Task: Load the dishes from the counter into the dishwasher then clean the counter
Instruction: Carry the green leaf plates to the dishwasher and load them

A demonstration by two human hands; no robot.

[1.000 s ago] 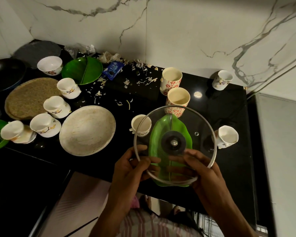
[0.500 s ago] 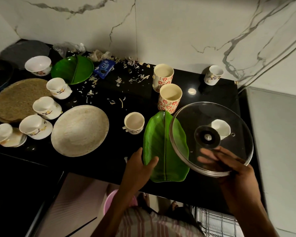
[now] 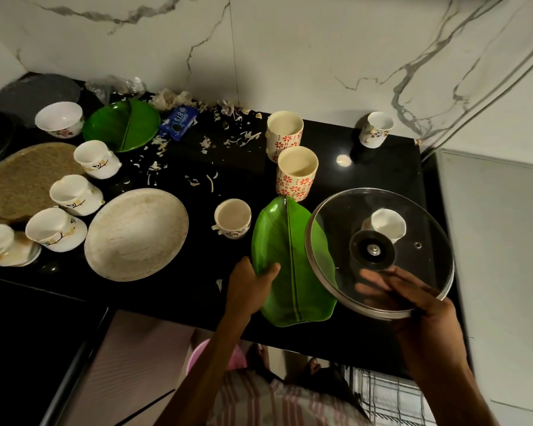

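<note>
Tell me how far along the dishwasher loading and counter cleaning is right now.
Barely started: nothing looks loaded. In hand: the right hand holds the glass lid, the left hand grips the green leaf plate. Left: cups, the round beige plate, two patterned tumblers, and scraps on the counter.

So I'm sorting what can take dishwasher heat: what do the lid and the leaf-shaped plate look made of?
The lid looks like clear glass with a metal rim and a dark, probably plastic knob: a cup shows through it. The leaf-shaped plate looks like glossy green moulded plastic or melamine, going by its even sheen and ribbed midline; I cannot tell which.
</note>
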